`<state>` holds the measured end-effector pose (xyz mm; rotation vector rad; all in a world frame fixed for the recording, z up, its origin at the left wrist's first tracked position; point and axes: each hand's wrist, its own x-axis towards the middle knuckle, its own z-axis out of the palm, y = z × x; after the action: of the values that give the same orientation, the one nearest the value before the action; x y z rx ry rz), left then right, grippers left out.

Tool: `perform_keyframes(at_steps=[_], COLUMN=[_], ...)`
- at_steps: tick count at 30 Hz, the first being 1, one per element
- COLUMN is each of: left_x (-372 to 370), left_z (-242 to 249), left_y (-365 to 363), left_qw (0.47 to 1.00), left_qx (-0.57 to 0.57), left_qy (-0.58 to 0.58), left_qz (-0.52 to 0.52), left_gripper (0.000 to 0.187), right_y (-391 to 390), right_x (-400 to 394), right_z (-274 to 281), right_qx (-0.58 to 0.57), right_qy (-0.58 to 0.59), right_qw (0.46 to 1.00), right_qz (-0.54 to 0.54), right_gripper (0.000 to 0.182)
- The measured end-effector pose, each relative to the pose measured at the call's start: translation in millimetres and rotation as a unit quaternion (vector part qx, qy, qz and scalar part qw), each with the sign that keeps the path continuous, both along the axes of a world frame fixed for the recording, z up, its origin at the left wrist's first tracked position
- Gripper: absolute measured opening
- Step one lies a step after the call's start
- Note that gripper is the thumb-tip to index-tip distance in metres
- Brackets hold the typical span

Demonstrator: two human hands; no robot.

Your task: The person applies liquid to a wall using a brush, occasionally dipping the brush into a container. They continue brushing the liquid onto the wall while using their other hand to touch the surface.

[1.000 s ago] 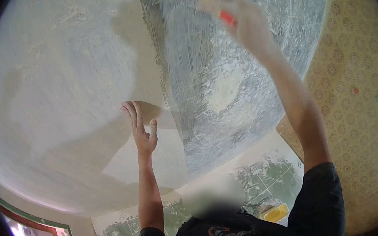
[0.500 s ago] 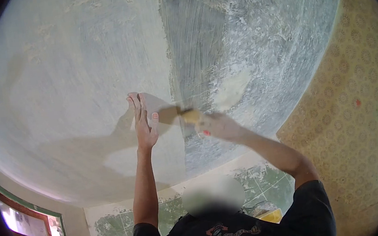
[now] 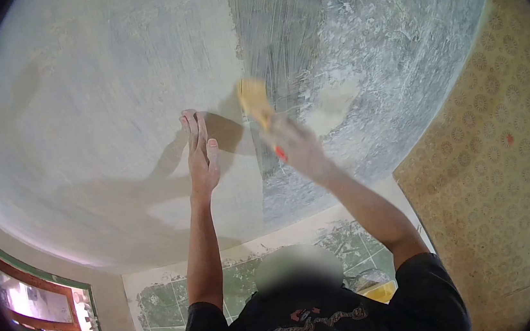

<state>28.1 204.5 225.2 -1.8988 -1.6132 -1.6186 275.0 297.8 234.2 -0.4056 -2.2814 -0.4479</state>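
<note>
Fingers stretched out, my left hand (image 3: 201, 149) is raised before the pale, smooth part of the wall (image 3: 111, 117) and holds nothing. My right hand (image 3: 295, 146) is wrapped round a yellowish flat tool (image 3: 254, 99) with something red near the grip. The tool's wide end points up and lies over the edge between the pale part and the rough grey part (image 3: 395, 55). The tool and my right hand are slightly blurred. Whether the tool touches the wall, I cannot tell.
Green tiles (image 3: 163, 305) run along the bottom. A yellow object (image 3: 380, 292) lies beside my right upper arm. At the right is a tan patterned surface (image 3: 495, 206), and at the lower left a window with a wooden frame (image 3: 43, 302).
My right hand and the tool have moved up, and the tool has turned from pointing left to pointing upward. My left hand appears slightly higher, still spread out.
</note>
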Motion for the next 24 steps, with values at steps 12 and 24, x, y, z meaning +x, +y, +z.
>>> perform_keyframes(at_steps=[12, 24], left_x=[-3, 3], left_z=[-4, -5], left_y=[1, 1], left_qw=[0.999, 1.000], left_qx=[-0.001, -0.014], left_qy=[0.032, 0.021], left_qz=[0.004, 0.013], left_gripper=[0.059, 0.061], right_y=[-13, 10], right_x=[50, 62], right_z=[151, -78], right_qx=[-0.163, 0.023], right_qy=[-0.020, -0.208], right_qw=[0.985, 0.977], right_qz=[-0.060, 0.039], right_gripper=[0.032, 0.035])
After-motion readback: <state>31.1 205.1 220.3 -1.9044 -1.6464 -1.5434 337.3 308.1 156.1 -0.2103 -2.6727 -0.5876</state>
